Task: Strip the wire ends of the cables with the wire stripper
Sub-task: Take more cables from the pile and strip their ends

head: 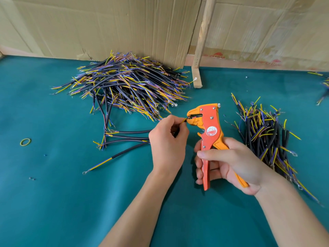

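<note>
- Head view: the right hand (229, 163) is wrapped around the handles of an orange and yellow plastic wire stripper (210, 132), held upright so its jaws face left.
- The left hand (167, 139) pinches a thin yellow wire end (183, 120) and feeds it into those jaws, likely to line up the cut.
- Black-sheathed cables trail left from that hand across the green cloth worktop (53, 193).
- A large heap of multicoloured cables (124, 82) lies behind, a smaller pile (265, 136) to the right; which is finished is unclear.
- The wire tip inside the jaws is hidden, and the right pile runs behind the right arm.
</note>
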### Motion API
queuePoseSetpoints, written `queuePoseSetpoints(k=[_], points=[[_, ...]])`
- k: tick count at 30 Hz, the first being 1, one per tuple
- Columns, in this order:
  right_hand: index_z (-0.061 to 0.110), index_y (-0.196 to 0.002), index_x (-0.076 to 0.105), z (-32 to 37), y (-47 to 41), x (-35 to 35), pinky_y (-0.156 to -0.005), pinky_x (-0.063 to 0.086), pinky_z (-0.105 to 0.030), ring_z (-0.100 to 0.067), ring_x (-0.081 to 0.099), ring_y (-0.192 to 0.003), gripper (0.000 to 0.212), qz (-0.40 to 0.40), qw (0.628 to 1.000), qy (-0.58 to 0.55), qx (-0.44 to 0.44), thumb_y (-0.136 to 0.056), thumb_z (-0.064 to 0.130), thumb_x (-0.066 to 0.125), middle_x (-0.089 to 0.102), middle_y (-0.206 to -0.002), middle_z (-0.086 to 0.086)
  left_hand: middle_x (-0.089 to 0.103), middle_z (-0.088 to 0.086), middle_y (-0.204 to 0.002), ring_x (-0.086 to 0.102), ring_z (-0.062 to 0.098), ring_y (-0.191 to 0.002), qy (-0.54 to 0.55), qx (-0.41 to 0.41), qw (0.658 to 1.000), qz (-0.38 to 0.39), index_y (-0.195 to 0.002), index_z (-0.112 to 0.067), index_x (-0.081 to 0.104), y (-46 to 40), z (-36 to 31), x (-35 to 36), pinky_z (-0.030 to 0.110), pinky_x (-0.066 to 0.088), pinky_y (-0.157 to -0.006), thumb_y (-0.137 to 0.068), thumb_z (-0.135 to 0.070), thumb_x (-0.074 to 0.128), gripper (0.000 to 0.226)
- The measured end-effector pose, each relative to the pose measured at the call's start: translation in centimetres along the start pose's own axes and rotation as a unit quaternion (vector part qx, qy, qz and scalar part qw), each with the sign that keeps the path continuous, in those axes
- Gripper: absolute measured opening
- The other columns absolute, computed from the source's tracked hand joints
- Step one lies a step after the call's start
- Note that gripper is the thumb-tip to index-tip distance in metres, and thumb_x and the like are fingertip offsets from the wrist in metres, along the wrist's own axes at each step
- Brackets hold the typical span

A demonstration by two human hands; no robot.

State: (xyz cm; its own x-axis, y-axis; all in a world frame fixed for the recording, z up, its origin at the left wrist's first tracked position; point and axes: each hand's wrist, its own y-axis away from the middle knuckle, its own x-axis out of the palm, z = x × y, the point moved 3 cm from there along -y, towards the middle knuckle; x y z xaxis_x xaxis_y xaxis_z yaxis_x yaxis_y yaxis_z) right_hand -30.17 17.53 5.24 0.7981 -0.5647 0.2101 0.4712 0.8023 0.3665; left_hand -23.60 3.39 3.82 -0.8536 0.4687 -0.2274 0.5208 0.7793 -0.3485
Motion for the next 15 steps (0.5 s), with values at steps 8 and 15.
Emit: queuePoseSetpoints(k=[8, 15], points=[[0.007, -0.093, 0.07, 0.08, 0.14, -0.18, -0.066, 0.058, -0.05, -0.039, 0.062, -0.066, 0.016, 0.011, 1.0, -0.003, 0.01, -0.079, 0.013, 0.074, 0.061, -0.078, -0.024, 0.068, -0.007, -0.074, 0.059, 0.009, -0.069, 0.001, 0.005, 1.0, 0.004, -0.083, -0.013, 0.072, 0.01, -0.06, 0.0, 0.015, 0.045, -0.068, -0.086, -0.005, 0.069, 0.01], [0.007, -0.091, 0.067, 0.19, 0.24, -0.27, -0.059, 0.057, -0.045, -0.036, 0.06, -0.061, 0.017, 0.008, 1.0, -0.003, 0.016, -0.078, 0.015, 0.074, 0.058, -0.075, -0.022, 0.065, -0.008, -0.071, 0.056, 0.008, -0.066, 0.009, 0.006, 1.0, 0.007, -0.081, -0.013, 0.072, -0.03, -0.13, 0.02, 0.02, 0.046, -0.067, -0.084, -0.003, 0.07, 0.011]])
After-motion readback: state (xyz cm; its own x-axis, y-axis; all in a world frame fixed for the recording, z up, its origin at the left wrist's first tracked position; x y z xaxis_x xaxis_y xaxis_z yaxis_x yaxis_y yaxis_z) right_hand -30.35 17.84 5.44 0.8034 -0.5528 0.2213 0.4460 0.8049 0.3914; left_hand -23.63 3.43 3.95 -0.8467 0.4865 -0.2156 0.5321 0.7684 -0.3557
